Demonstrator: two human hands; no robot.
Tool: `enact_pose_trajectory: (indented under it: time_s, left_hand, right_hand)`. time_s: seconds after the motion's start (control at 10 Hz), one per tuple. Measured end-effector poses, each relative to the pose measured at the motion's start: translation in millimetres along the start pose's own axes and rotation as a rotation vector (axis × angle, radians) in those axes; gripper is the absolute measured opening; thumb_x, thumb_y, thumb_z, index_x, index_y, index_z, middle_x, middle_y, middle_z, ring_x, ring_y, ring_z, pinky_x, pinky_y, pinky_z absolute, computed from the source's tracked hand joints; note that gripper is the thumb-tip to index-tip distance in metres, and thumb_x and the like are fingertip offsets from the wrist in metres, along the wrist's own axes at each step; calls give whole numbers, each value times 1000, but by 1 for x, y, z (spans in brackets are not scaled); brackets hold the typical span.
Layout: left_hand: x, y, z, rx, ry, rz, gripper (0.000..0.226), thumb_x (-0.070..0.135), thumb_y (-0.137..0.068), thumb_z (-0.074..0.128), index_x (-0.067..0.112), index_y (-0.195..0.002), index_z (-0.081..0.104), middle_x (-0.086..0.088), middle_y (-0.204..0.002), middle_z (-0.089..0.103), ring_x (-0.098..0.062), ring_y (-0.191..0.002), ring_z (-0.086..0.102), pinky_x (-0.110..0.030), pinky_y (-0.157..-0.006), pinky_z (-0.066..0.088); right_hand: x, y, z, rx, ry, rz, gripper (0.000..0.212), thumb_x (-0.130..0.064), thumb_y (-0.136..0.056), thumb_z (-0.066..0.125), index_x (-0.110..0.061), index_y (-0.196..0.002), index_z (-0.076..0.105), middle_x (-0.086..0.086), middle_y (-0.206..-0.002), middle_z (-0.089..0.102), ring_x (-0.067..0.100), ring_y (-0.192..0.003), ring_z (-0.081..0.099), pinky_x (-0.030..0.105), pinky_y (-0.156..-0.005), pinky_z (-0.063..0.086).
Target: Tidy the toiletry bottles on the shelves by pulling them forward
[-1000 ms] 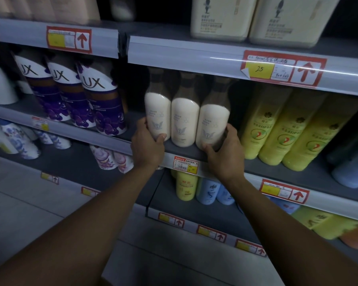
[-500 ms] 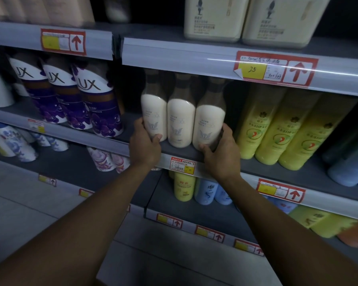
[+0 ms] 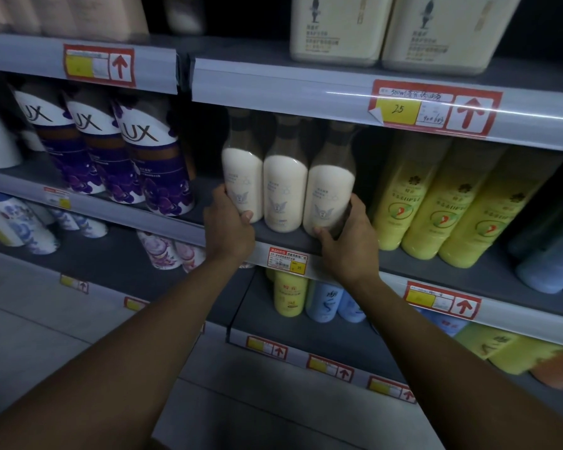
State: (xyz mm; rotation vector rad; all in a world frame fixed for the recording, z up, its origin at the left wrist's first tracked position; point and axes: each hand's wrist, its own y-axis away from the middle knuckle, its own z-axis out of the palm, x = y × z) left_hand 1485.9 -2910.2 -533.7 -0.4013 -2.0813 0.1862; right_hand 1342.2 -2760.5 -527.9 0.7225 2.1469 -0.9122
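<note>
Left hand (image 3: 229, 227) is gripping the outer cream bottle (image 3: 242, 185) at 9 o'clock of a row of three; right hand (image 3: 346, 235) is gripping the one (image 3: 329, 198) at 3 o'clock. They are sitting near the shelf edge (image 3: 264, 248), so this row seems nearly done; yellow bottles (image 3: 436, 209) look set back.

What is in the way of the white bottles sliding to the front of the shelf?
Nothing visible. The three white bottles stand in a row, with the left hand gripping the left one and the right hand gripping the right one. Only bare shelf lies between them and the front edge.
</note>
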Motion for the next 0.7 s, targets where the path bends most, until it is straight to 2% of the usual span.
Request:
enact_pose_trajectory:
  time_s: [0.2,0.4,0.5,0.6,0.7]
  left_hand:
    - [-1,3,-5,20,-68,45,65,9,-89,77,7,-146,45,-17,-141,53,-36,-134,48,-50,-111,42]
    - [13,21,-18,71,-105,121,35,1,-82,66,6,-114,56,-17,-122,57,-36,-119,55,-47,-99,47]
    - [27,31,-23,66,-132,150,31,1,-81,65,4,-111,57,-18,-119,58,-37,-116,56,-47,-94,48]
    - [43,46,-22,-5,-141,181,24,7,-85,66,9,-108,59,-16,-116,61,-37,-110,60,-45,-87,50]
    - [58,60,-16,-107,-198,160,13,16,-89,65,21,-99,58,-7,-110,67,-31,-104,64,-39,-80,51]
  right_hand:
    - [2,1,-1,-23,48,-13,82,-24,-87,82,-13,-154,35,10,-141,62,29,-126,62,47,-101,55]
    - [-3,11,-16,-59,117,-4,87,-22,-90,75,-4,-160,26,15,-149,53,30,-134,54,46,-107,51]
    - [-7,21,-33,-109,121,-59,70,-22,-91,73,-7,-150,39,14,-138,57,30,-127,55,43,-102,51]
    - [-8,29,-56,-169,128,-123,60,-21,-91,72,-9,-143,45,12,-132,59,29,-123,55,39,-99,48]
    - [-3,33,-79,-225,196,-117,64,-29,-93,71,-10,-147,44,12,-140,56,28,-129,53,42,-102,49]
